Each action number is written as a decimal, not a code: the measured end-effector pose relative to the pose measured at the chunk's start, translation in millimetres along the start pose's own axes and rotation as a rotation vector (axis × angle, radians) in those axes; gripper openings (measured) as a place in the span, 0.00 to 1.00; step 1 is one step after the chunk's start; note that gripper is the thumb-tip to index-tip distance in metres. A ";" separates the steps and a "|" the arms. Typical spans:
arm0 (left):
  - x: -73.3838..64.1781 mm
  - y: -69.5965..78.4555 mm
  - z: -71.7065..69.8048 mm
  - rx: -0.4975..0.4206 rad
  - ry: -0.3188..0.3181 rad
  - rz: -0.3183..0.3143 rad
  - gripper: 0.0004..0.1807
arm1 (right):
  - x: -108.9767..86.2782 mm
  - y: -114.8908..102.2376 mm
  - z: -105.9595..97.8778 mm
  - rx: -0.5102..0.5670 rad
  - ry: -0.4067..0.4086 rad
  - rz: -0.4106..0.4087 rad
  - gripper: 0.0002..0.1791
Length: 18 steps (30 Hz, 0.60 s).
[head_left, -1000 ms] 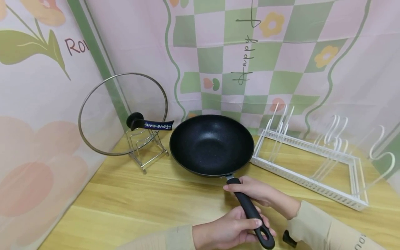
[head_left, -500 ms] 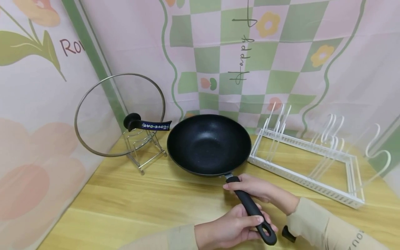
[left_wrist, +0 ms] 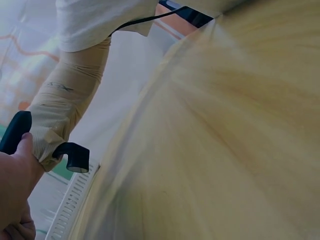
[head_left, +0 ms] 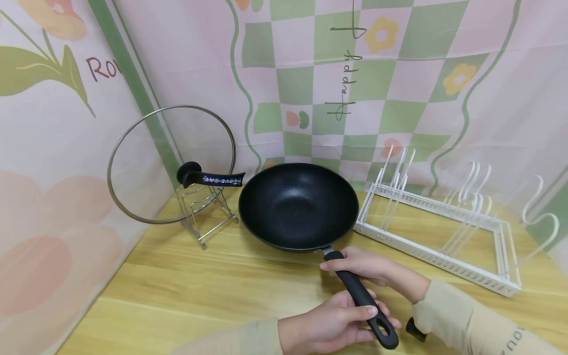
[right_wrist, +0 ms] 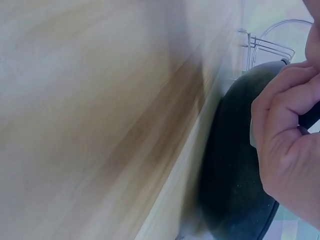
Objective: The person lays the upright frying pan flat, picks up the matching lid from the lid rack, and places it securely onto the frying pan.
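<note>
A black wok (head_left: 298, 207) with a long black handle (head_left: 358, 291) is in the middle of the head view, its hollow side facing up and toward me. Near the pan end, my right hand (head_left: 364, 266) grips the handle, thumb on top. Lower down, close to the hanging hole, my left hand (head_left: 339, 318) holds the same handle between thumb and fingers. The right wrist view has the wok's dark underside (right_wrist: 240, 160) close to the wooden surface, with the right hand's fingers (right_wrist: 285, 105) curled round the handle. In the left wrist view the handle end (left_wrist: 17, 131) shows above the left thumb.
On the left, a glass lid (head_left: 146, 162) with a black knob stands upright in a small wire rack (head_left: 208, 212). A white rack (head_left: 443, 256) with upright wire dividers stands on the right. Patterned cloth (head_left: 301, 84) hangs behind the wooden table (head_left: 186, 281).
The view shifts slightly. Both hands keep their hold on the wok's handle, whose end sits slightly farther right. The lid and racks stay in place.
</note>
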State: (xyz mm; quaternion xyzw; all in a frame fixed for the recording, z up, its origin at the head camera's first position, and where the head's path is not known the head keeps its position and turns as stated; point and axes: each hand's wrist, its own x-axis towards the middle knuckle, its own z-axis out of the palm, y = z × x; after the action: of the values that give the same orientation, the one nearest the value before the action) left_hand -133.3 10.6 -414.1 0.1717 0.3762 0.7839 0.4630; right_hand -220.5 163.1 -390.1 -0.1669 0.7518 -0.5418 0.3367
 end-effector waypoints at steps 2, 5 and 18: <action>-0.2 -0.1 -0.8 -0.014 0.011 -0.002 0.11 | 0.4 0.2 -0.9 -0.003 -0.005 0.006 0.19; -0.4 -0.2 -1.2 -0.037 0.034 -0.001 0.10 | 0.7 0.2 -1.8 -0.004 -0.003 0.020 0.19; -4.8 -1.1 -3.6 -0.004 0.140 0.018 0.12 | 2.6 7.3 -6.5 0.195 -0.079 0.035 0.16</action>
State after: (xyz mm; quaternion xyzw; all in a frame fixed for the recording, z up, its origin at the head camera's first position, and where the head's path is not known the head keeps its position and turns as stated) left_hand -132.3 5.2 -416.9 0.1189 0.4048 0.7987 0.4289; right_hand -225.9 168.6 -396.5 -0.1416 0.6843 -0.5995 0.3902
